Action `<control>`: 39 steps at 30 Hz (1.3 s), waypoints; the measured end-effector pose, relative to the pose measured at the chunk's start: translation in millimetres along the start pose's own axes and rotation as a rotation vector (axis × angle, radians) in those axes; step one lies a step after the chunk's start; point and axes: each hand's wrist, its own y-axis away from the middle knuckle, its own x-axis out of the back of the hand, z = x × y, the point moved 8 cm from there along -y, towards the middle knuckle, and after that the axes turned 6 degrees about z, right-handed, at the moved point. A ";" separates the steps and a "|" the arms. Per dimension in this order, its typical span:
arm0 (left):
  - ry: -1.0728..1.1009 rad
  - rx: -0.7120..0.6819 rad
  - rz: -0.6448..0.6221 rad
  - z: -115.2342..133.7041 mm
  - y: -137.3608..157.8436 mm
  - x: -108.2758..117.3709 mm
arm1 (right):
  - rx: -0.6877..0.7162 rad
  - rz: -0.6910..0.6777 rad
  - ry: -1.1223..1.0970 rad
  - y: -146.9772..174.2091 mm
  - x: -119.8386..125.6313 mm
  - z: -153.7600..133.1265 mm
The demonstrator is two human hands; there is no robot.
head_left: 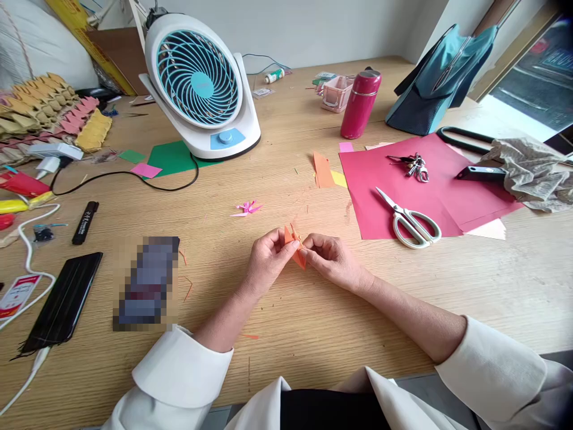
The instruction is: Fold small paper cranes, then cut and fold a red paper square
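Observation:
Between my two hands is a small piece of folded orange paper (299,259), pointed at its top and bottom ends. My left hand (270,258) pinches it from the left, thumb across its face. From the right, my right hand (332,258) grips its edge between thumb and forefinger; the other fingers curl in. Fingers partly cover the paper's middle, so its full shape is hidden. Just beyond my left hand lies a small pink folded-paper figure (248,208) with thin points. Thin orange paper scraps (188,289) are scattered left of my left forearm.
White-handled scissors (414,226) and keys (416,166) rest on red paper sheets (367,197) at right. Farther back stand a fan (201,83), a pink bottle (360,104) and a teal bag (441,83). A marker (85,223), a black power bank (62,301) and a blurred-out phone-like object (147,283) lie left.

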 end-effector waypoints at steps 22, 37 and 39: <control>0.024 0.053 0.047 -1.8 3.0 -0.3 | -0.005 0.030 -0.058 -0.2 -0.3 4.0; -0.294 -0.208 0.072 13.2 5.1 4.9 | -0.056 0.050 -0.108 -1.2 1.3 8.3; -0.305 -0.207 0.085 13.3 5.7 5.5 | -0.052 0.052 -0.107 -1.4 1.5 9.1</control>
